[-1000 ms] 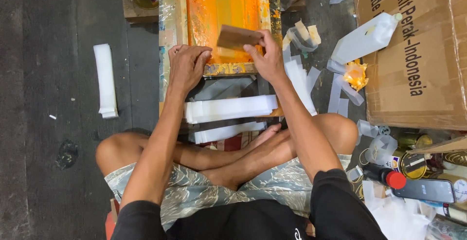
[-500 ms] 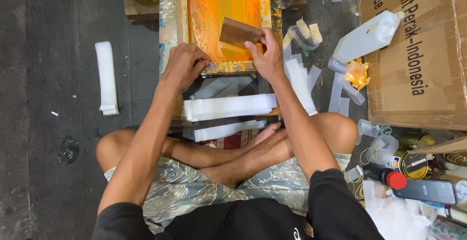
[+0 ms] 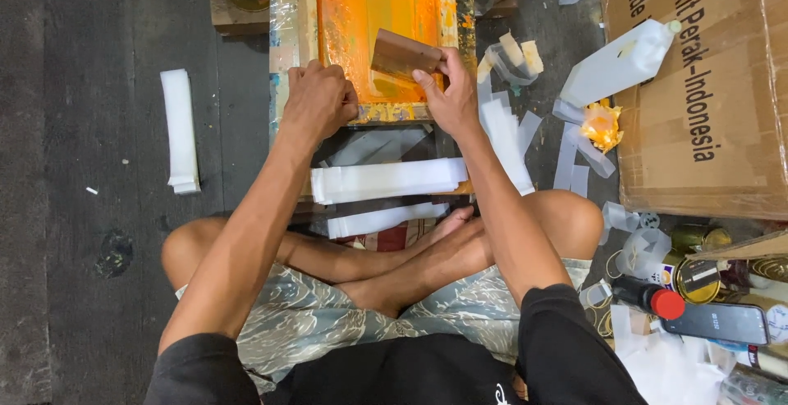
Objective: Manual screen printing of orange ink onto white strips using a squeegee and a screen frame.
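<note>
I sit cross-legged on the floor in front of a wooden screen-printing frame (image 3: 289, 36) whose mesh is coated in orange ink. My right hand (image 3: 447, 93) grips a brown wooden squeegee (image 3: 404, 54) standing on the mesh near the frame's near edge. My left hand (image 3: 318, 101) is closed on the frame's near left corner. Below the frame lie a stack of white plastic strips (image 3: 386, 180) and a second white strip (image 3: 382, 219) by my feet.
A folded white stack (image 3: 180, 130) lies on the dark floor at left. A large cardboard box (image 3: 706, 85) stands at right, with a white jug (image 3: 617, 64) against it. Loose white strips (image 3: 509, 130), tins (image 3: 694, 278), a red-capped bottle (image 3: 648, 297) and a phone (image 3: 722, 323) crowd the right.
My right hand has carried the squeegee a little away from me across the orange mesh. My left hand stays gripping the frame's corner.
</note>
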